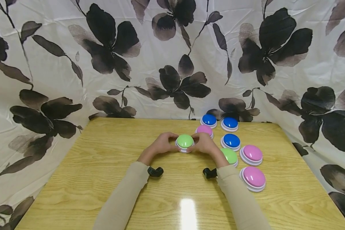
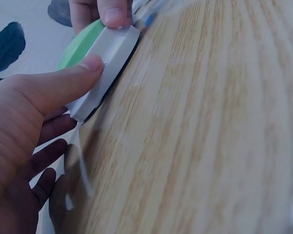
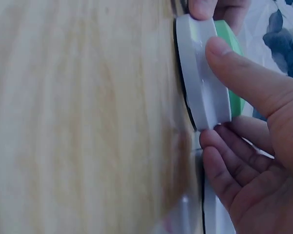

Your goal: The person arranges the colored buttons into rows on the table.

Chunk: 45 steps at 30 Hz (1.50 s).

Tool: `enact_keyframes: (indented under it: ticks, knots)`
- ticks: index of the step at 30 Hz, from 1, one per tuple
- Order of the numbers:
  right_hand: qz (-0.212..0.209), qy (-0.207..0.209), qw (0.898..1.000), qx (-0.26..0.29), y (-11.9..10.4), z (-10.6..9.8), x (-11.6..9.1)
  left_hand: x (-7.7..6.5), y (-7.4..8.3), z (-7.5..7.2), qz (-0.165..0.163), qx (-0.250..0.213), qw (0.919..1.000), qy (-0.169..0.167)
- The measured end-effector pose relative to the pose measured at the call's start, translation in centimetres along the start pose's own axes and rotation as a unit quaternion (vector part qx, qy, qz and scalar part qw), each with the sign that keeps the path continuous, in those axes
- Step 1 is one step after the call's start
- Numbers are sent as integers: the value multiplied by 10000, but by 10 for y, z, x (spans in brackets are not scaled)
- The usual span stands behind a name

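Note:
A green dome push button (image 1: 185, 141) with a white base is between the two hands at the middle of the table. My left hand (image 1: 162, 143) grips its left side, the thumb on the white base in the left wrist view. From the right, my right hand (image 1: 204, 143) pinches the same base, thumb in front and fingers behind. In the right wrist view the button's white base (image 3: 201, 73) stands close over the wood, its dark underside edge toward the table. Behind the right hand sits a pink button (image 1: 204, 129), partly hidden by it.
Three blue buttons, one of them a near blue button (image 1: 231, 141), stand at the back right. A second green button (image 1: 229, 155) is partly covered by the right forearm. Two pink buttons (image 1: 253, 153) lie farther right. Patterned cloth (image 1: 172, 48) hangs behind the wooden table (image 1: 103, 166).

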State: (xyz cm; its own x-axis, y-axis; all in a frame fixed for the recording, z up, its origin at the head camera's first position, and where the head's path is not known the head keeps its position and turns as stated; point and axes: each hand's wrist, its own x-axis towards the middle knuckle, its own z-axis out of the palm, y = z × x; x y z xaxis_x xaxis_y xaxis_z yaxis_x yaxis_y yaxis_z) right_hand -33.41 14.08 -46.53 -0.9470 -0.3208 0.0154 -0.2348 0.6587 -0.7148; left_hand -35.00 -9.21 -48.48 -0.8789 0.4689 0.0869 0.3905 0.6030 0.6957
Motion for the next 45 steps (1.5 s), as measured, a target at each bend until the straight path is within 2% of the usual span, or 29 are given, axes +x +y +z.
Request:
enact_keyframes:
  ticks: [5,13,19,22,25,29,32,36,39,45]
  knots:
    - [26,237,9997,105,3,4,-2,0,1,-1,16,-13,10000,47]
    - [76,109,9999,94,-3,-1,-8,-4,4,-3,56,-150,9999,21]
    - [-42,122,9999,-47,-19,-29,-25,-13,9,-6,258,-294,9982,462]
    - [-86,203,9996,-175,-26,-48,-37,-16,19,-8,403,-432,9961,651]
    - [-152,231,9995,-170,-27,-65,-51,-19,32,-8,551,-507,9950,667]
    - [-196,380,9989,-186,-19,-81,-69,-20,48,-2,798,-587,9938,505]
    - [-24,459,9986,-272,-8,-88,-81,-20,58,6,909,-661,9932,312]
    - [259,460,9983,-245,5,-95,-95,-17,69,17,829,-610,9947,16]
    - [318,503,9981,-133,10,-98,-104,-15,78,24,746,-460,9959,-217]
    - [518,555,9971,-101,19,-101,-117,-11,97,40,828,-372,9939,-626]
